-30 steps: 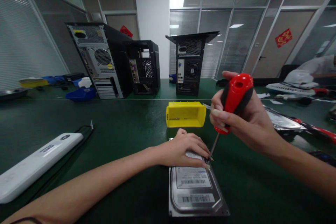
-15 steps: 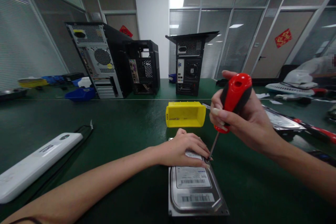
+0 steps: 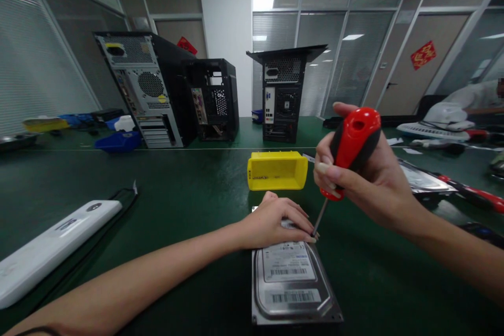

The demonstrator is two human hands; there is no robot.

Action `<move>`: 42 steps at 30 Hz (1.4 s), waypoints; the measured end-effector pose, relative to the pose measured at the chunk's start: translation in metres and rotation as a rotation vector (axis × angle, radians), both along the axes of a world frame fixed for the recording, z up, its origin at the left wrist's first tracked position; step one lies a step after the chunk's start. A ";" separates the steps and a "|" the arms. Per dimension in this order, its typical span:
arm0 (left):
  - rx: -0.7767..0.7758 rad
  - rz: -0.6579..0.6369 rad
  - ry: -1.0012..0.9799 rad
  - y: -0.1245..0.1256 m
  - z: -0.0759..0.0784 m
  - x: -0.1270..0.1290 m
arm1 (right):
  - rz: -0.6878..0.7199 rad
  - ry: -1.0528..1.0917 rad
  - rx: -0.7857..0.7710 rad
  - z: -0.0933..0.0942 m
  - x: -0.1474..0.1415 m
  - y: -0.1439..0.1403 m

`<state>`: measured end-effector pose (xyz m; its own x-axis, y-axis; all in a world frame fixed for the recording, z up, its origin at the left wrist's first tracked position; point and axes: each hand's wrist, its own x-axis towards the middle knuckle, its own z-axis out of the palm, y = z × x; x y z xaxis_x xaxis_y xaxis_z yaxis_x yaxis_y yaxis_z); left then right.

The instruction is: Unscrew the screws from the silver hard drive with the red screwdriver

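Right hand (image 3: pixel 366 178) is gripping the red-and-black-handled screwdriver (image 3: pixel 346 155), tip slanting down-left onto the silver rectangular hard drive's (image 3: pixel 293 283) far right corner, where the left hand (image 3: pixel 277 226) is pressing flat, its long axis running away across the green bench (image 3: pixel 177 194)

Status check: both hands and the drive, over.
Left hand flat on silver labelled hard drive. Right hand grips red-and-black screwdriver, tip at drive's far right corner. Yellow plastic bin behind, apart.

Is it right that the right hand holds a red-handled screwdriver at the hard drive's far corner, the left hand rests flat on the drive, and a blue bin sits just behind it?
Not quite: the bin just behind the hard drive is yellow, as the head view shows. The right hand does hold the red-handled screwdriver at the far corner, and the left hand rests flat on the drive.
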<state>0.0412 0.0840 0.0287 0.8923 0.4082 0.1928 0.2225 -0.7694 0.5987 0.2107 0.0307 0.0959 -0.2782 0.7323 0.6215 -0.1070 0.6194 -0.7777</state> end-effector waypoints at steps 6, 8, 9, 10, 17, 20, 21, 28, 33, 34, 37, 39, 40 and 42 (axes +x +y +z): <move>-0.013 0.001 -0.017 0.001 -0.003 -0.001 | -0.012 0.009 -0.032 0.000 0.001 0.002; -0.018 0.000 -0.021 0.002 -0.005 -0.002 | -0.010 0.007 -0.034 0.000 0.001 0.002; -0.022 -0.001 -0.023 0.003 -0.006 -0.003 | -0.009 0.007 -0.029 0.000 0.001 0.001; -0.026 -0.004 -0.027 0.004 -0.006 -0.003 | -0.008 0.005 -0.025 0.000 0.001 0.001; -0.111 -0.114 -0.128 0.010 -0.006 -0.004 | -0.019 0.000 -0.026 0.000 0.001 0.000; -0.145 -0.162 -0.159 0.013 -0.007 -0.004 | -0.031 0.002 -0.014 0.000 0.001 0.001; -0.147 -0.163 -0.162 0.013 -0.007 -0.004 | -0.038 0.003 -0.014 0.000 0.001 0.002; -0.119 -0.112 -0.117 0.011 -0.005 -0.004 | 0.000 0.036 -0.007 -0.002 -0.001 0.003; -0.118 -0.068 -0.068 0.009 -0.002 -0.004 | -0.006 0.043 -0.025 -0.001 -0.002 0.003; -0.119 -0.068 -0.067 0.009 -0.002 -0.004 | -0.008 0.043 -0.026 -0.001 -0.002 0.003; -0.119 -0.081 -0.082 0.009 -0.003 -0.004 | -0.008 0.040 -0.025 -0.001 -0.001 0.002; -0.114 -0.090 -0.100 0.010 -0.005 -0.004 | -0.007 0.040 -0.034 0.000 -0.001 0.002; -0.111 -0.095 -0.108 0.010 -0.005 -0.004 | -0.005 0.041 -0.036 0.000 -0.001 0.002; -0.108 -0.103 -0.117 0.010 -0.006 -0.004 | 0.000 0.048 -0.036 0.000 -0.002 0.001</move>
